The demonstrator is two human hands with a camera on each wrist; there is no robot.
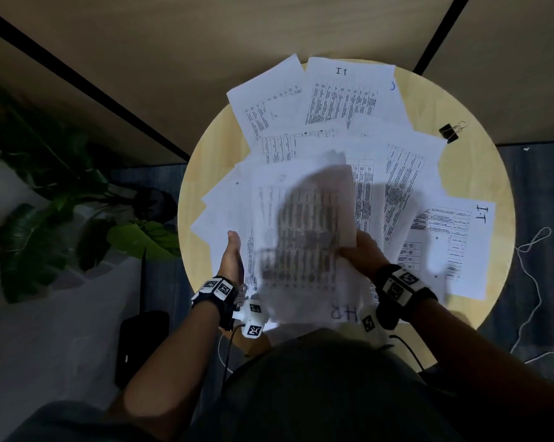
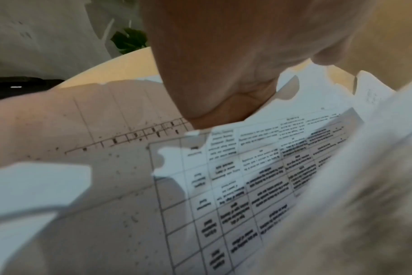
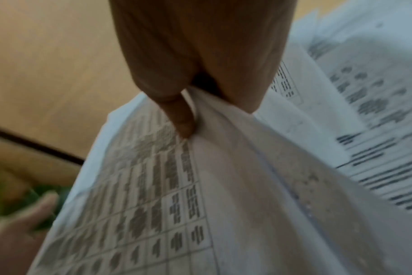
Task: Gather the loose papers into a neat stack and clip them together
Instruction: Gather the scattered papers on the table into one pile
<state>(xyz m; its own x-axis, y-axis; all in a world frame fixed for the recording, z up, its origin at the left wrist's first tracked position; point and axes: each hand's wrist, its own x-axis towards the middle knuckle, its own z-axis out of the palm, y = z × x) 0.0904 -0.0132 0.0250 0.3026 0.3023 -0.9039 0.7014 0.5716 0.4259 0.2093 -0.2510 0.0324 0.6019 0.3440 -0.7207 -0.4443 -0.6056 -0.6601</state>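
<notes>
Several printed sheets lie fanned over the round wooden table (image 1: 479, 173). My right hand (image 1: 358, 247) pinches a lifted sheet (image 1: 304, 224), blurred by motion; in the right wrist view its thumb and fingers (image 3: 186, 119) clamp the table-printed sheet (image 3: 153, 204). My left hand (image 1: 232, 253) stands with straight fingers at the left edge of the near pile, holding nothing. The left wrist view shows its palm (image 2: 223, 65) above the printed sheets (image 2: 223, 176). A black binder clip (image 1: 449, 131) lies at the table's far right, apart from both hands.
More sheets (image 1: 342, 94) reach the table's far edge, and one (image 1: 451, 247) lies at the right edge. A leafy plant (image 1: 62, 202) stands left of the table. A black object (image 1: 142, 342) and a white cord (image 1: 530, 266) lie on the floor.
</notes>
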